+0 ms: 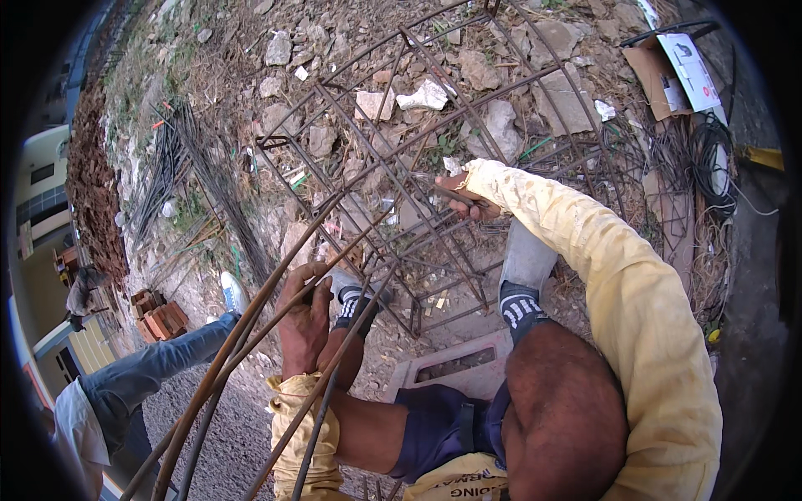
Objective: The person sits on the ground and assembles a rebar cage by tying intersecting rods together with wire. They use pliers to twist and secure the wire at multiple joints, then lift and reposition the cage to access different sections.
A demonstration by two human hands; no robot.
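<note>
A cage of rusty steel rebar (443, 125), long bars crossed by square stirrups, stretches out in front of me. Several long bars run from it past my left side to the lower edge. My left hand (305, 317) is closed around one of these rebars (269, 332), with its fingers curled and the palm side hidden. Over the middle of the cage, my right hand (469, 200) is closed on a dark metal hand tool (455, 194). The tool's far end lies close to the crossing bars; its exact kind is hard to make out.
Broken stones (497, 129) and rubble lie under and beyond the cage. Loose thin rods (209, 179) are heaped at left, near red bricks (159, 317). A person in jeans (159, 355) is at lower left. An opened cardboard box (656, 79) and coiled cable (710, 150) lie at right.
</note>
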